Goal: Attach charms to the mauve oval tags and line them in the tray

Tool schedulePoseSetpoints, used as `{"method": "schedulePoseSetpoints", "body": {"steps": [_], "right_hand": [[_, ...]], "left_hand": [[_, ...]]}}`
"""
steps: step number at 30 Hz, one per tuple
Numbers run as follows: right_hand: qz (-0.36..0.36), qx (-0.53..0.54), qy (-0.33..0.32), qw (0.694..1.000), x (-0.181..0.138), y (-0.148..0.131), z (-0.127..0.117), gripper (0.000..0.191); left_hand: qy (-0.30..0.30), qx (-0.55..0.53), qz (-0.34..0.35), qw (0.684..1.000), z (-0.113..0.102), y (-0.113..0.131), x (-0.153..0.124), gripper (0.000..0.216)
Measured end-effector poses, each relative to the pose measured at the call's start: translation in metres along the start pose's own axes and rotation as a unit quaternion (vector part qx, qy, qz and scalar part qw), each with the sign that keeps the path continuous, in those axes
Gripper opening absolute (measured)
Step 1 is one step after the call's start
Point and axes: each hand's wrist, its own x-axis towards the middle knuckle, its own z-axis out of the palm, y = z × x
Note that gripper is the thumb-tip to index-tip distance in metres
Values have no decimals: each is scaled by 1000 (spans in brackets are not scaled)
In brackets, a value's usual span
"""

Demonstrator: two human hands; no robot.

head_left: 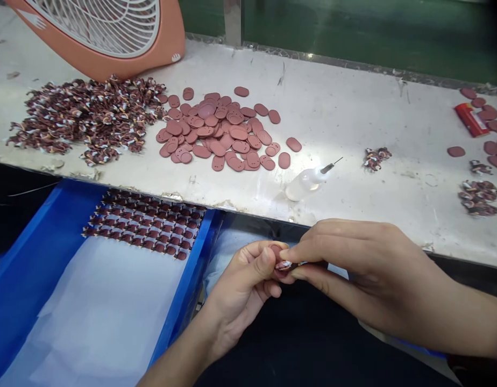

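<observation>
In front of the bench edge, my left hand [248,274] pinches a reddish-brown oval base [276,250] between thumb and fingers. My right hand [353,263] is closed with thumb and forefinger on a small brown-and-white figurine [286,265], which touches the base. Fingers hide much of both pieces. A clear squeeze bottle [307,184] with a needle tip stands tilted in the picture on the bench just beyond my hands. Farther back lies a heap of the same oval bases [220,131], some with small holes. To its left is a large pile of small figurines [91,115].
A blue tray [42,231] below the bench holds rows of figurines on bases [147,223] and white paper sheets [111,301]. An orange fan [168,37] stands back left. At the right are a red cylindrical object [472,120], several loose bases and small figurine clusters [479,198].
</observation>
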Motion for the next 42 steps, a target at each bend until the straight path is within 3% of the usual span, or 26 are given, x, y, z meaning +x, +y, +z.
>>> {"method": "schedulePoseSetpoints", "body": {"steps": [6,15,24,28,33,36,38,40,42], "right_hand": [[2,14,-15,1000,10,3,6,12],[15,40,-55,998,30,4,10,12],[22,84,-62,994,39,6,17,26],[30,80,-45,995,39,6,19,35],[21,96,-15,995,41,10,28,24],[6,87,19,996,41,12,36,19],[-16,45,70,996,41,14,43,17],[-37,-34,132,990,41,15,53,16],[-62,-123,187,973,41,17,64,20]], "left_hand": [[12,-16,9,1000,-7,3,1,29],[-17,-28,31,999,-25,11,-1,24],[-40,-16,39,998,-38,23,-1,32],[-46,-12,43,998,-36,29,-2,36],[-39,2,34,999,-39,33,0,47],[-54,14,38,998,-43,33,3,65],[-26,23,74,997,-43,32,2,72],[57,39,165,984,-41,30,-1,62],[142,68,266,951,-36,29,-5,46]]}}
